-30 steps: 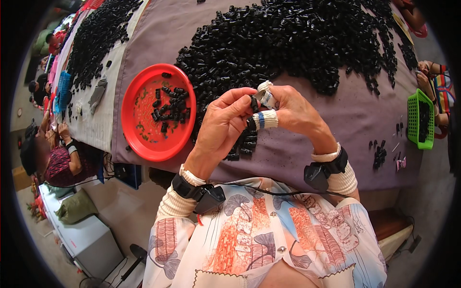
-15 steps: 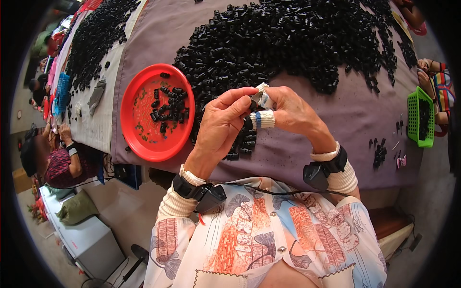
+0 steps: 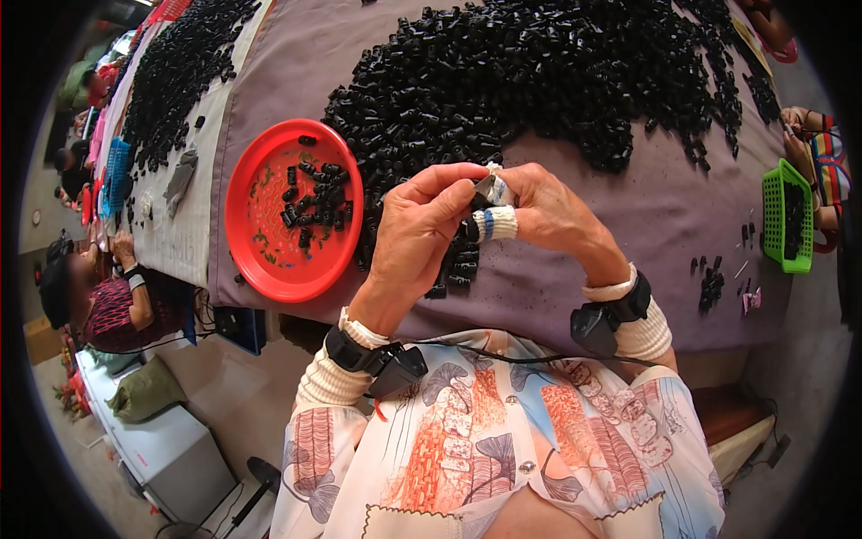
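My left hand (image 3: 409,229) and my right hand (image 3: 566,211) meet over the near edge of the black pile. The left thumb and forefinger are pinched together against the right fingertips; what they pinch is too small and hidden to name. On my right fingers are white knitted finger covers (image 3: 498,223), one with a blue stripe. A greyish bit (image 3: 486,187) shows between the two hands, its kind unclear. My right fingers are curled closed around something hidden. Just below the fingertips lie several small black cylindrical plastic parts (image 3: 463,268).
A red round plate (image 3: 237,216) with black parts stands left of my hands. Beyond spreads a large heap of black parts (image 3: 539,72) on the purple-grey cloth (image 3: 646,234). A green basket (image 3: 796,266) is at the right edge. Co-workers sit at left and right.
My hands stay nearly in place. The right fingers have turned slightly and shifted a touch to the right, and the greyish bit shows at a different angle.
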Motion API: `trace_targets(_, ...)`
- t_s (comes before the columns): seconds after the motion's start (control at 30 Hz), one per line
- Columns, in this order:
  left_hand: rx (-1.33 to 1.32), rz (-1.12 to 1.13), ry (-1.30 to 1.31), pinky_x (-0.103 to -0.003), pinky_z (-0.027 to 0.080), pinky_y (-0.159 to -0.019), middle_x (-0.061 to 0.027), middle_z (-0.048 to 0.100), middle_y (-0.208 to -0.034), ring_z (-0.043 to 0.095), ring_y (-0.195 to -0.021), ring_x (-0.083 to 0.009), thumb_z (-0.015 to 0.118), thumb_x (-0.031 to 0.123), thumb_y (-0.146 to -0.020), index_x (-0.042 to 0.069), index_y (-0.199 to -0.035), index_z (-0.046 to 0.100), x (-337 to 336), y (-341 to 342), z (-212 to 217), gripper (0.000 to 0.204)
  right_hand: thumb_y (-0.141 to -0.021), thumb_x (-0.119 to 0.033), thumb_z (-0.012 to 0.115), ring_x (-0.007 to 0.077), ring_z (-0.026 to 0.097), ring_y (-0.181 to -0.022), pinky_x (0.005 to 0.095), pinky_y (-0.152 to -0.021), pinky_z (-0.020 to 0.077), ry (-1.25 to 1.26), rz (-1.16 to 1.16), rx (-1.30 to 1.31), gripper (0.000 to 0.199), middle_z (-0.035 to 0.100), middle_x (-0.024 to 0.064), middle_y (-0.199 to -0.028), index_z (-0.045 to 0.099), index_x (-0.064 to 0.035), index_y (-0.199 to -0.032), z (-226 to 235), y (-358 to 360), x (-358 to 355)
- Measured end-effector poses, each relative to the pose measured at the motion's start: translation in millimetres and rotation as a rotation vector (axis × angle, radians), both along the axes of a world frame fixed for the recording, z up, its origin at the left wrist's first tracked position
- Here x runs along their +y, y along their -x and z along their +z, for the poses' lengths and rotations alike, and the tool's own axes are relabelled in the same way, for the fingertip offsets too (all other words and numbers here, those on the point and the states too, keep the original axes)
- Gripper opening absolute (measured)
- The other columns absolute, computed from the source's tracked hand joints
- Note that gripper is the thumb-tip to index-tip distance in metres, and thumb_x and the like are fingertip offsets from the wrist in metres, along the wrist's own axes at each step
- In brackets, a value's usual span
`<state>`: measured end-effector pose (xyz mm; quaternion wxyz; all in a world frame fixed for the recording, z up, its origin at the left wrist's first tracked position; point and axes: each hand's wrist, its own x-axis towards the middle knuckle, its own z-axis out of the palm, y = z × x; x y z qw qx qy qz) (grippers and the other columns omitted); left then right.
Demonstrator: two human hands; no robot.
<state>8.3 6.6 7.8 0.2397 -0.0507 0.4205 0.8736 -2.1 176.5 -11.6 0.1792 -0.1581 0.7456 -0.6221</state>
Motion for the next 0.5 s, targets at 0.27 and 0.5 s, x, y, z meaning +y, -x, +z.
trace_targets(0.27,0.014,-0.008,0.018,-0.024,0.050,-0.075,-0.0092,0.062,-0.095,0.059,-0.083,-0.0122,0.056,0.005,-0.086,-0.004,-0.100,0.059,1.4,-1.5,-2.4,0.018,-0.067,-0.027,0.073,0.0073,0.036,-0.051,0.0280,-0.045,0.0299,0.072,0.022,-0.065,0.038,0.039,-0.0030,-0.052,0.046,-0.0031,-0.059,-7.9,-3.2,2.9)
trace_targets(0.5,0.006,-0.030,0.013,-0.024,0.050,-0.075,-0.0091,0.061,-0.095,0.059,-0.082,-0.0120,0.055,0.005,-0.086,-0.004,-0.101,0.059,3.4,-3.1,-3.1,0.018,-0.067,-0.026,0.073,0.0062,0.035,-0.051,0.0272,-0.044,0.0290,0.092,0.024,-0.095,0.037,0.038,-0.0052,-0.052,0.045,-0.0040,-0.058,-8.7,-6.4,4.1)
